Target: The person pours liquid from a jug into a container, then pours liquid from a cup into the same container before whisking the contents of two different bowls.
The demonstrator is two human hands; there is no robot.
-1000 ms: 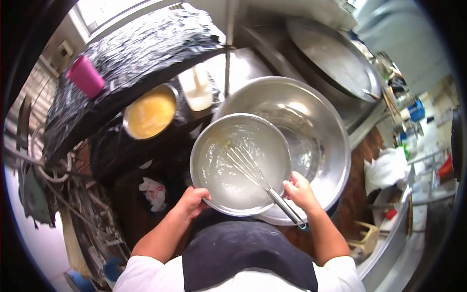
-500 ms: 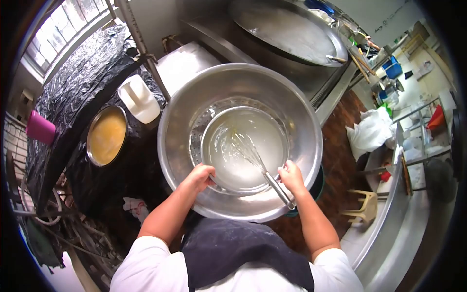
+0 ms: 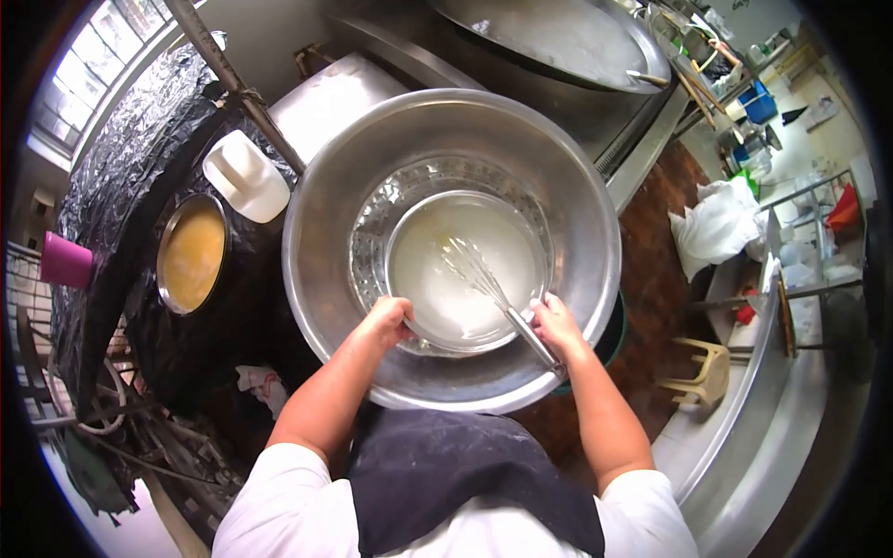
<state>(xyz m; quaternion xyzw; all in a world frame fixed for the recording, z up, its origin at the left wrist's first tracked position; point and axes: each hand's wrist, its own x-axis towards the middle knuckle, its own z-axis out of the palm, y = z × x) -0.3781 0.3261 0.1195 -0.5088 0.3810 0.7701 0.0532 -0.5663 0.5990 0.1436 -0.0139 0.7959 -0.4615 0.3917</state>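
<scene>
A small steel bowl [image 3: 437, 307] smeared with pale batter sits low inside a large steel basin [image 3: 321, 195]. My left hand [image 3: 389, 319] grips the small bowl's near-left rim. My right hand [image 3: 555, 325] holds the bowl's near-right rim and pins the handle of a wire whisk [image 3: 484, 284], whose head rests in the batter. A perforated colander [image 3: 372, 242] rings the small bowl inside the basin.
A pan of yellow batter [image 3: 191, 253] and a white jug [image 3: 246, 175] stand on the black-wrapped counter at left, with a pink cup [image 3: 65, 260] further left. A huge wok [image 3: 558, 37] lies behind. A white sack [image 3: 716, 228] and a plastic stool [image 3: 702, 377] are at right.
Both hands carried the small bowl from the basin's left edge over it and lowered it into the colander. My view swung so the basin sits centred.
</scene>
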